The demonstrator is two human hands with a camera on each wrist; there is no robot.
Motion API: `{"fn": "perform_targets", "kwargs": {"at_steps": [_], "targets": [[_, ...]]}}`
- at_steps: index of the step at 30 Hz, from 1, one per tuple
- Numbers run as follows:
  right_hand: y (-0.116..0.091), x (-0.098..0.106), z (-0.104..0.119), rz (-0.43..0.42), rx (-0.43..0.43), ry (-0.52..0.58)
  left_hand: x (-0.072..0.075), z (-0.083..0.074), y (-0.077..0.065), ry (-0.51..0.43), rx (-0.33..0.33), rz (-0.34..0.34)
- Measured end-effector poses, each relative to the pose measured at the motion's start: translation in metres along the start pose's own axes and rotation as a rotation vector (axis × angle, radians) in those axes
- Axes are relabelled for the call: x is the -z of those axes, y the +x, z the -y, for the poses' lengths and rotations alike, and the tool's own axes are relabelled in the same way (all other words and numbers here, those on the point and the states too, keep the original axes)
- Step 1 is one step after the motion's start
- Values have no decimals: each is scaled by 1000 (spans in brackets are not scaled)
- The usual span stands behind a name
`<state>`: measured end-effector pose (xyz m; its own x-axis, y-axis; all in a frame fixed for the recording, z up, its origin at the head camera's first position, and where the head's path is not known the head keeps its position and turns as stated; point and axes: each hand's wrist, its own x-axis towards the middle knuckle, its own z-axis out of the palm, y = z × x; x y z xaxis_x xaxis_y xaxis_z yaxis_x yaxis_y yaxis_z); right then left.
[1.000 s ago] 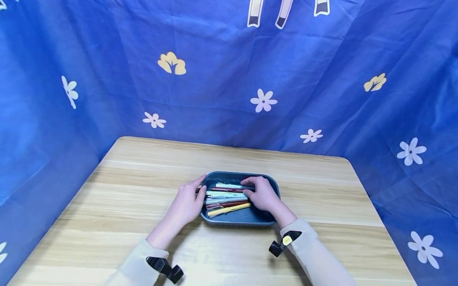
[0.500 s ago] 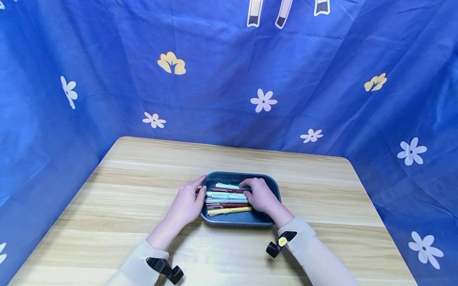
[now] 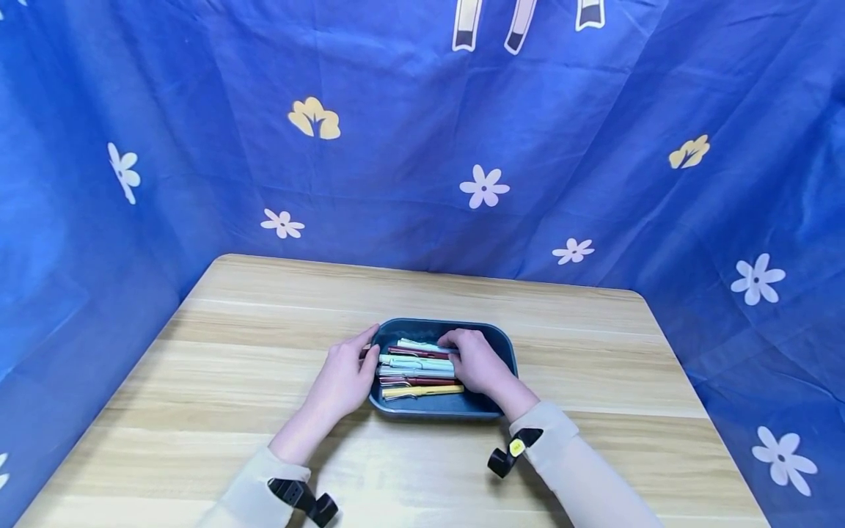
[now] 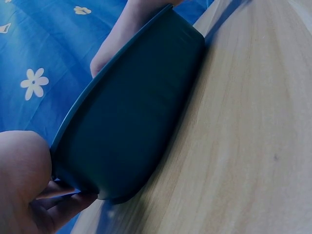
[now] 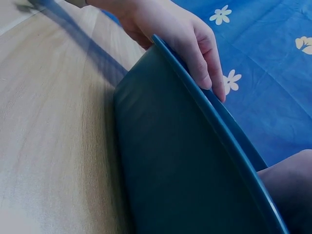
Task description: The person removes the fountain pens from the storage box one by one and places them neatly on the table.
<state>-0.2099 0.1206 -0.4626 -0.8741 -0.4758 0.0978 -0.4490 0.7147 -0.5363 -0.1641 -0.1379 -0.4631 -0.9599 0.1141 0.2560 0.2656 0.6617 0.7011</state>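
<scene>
Pens (image 3: pixel 414 363) in bin (image 3: pixel 452 405), partly hidden; left fingers (image 3: pixel 370 360) around its rim, hold of right fingers (image 3: pixel 454 337) unclear.

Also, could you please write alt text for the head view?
A person's left hand holds the left end of a dark blue tray of pens, while the right hand is inside, at the pens' right ends. The tray stands on a wooden table before blue flowered cloth.

Pens (image 3: pixel 416 362) partly behind hands (image 3: pixel 482 364)

Pale off-white sleeves (image 3: pixel 587 477), black wrist straps (image 3: pixel 287 490) with stubby black cameras (image 3: pixel 324 510), a yellow marking (image 3: pixel 517 446) on the right.
</scene>
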Motion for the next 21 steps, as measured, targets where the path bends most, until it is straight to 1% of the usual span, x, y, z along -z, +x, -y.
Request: {"fn": "perform_targets", "kwargs": {"at_steps": [3, 9, 15, 19, 21], "targets": [[0, -1, -1, 10, 3, 1, 0, 0, 0, 4, 1, -1], [0, 0, 0, 34, -22, 22, -1, 1, 0, 9, 4, -2], [1, 0, 0, 26, -4, 31, -1, 0, 0, 5, 3, -6], [1, 0, -2, 12, 7, 94, -1, 0, 0, 2, 4, -9], [1, 0, -4, -10, 7, 140, -2, 0, 0, 2, 6, -10]]}}
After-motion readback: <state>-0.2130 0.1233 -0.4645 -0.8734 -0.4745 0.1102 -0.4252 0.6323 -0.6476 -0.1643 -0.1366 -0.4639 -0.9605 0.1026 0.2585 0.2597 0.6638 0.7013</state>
